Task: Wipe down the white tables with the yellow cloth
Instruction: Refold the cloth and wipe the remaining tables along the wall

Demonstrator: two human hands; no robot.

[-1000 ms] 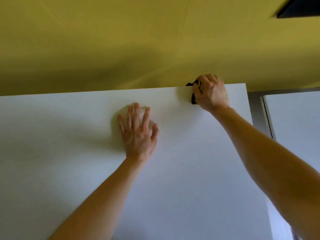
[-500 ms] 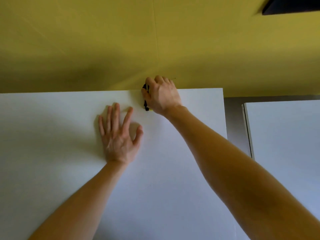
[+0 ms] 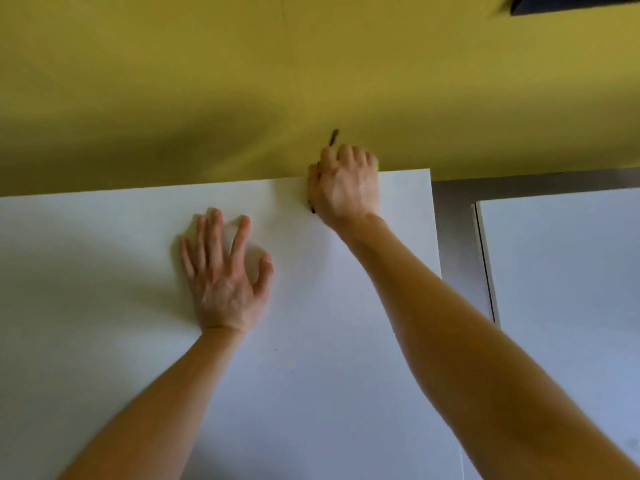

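A white table [image 3: 311,393] fills the lower view, with its far edge against a yellow wall. My right hand [image 3: 346,185] sits at that far edge and grips the yellow cloth [image 3: 377,163], which is almost hidden under the fingers. Only a sliver of yellow and a dark trim strip [image 3: 333,136] show. My left hand [image 3: 225,271] rests flat on the tabletop with its fingers spread, to the left of the right hand and nearer to me.
A second white table [image 3: 561,289] stands to the right, across a narrow grey gap [image 3: 457,244]. The yellow wall [image 3: 242,81] rises behind both. A dark object [image 3: 571,3] shows at the top right corner.
My right hand slid left along the far edge with the cloth, then back to the right a little. My left hand stayed flat on the table.
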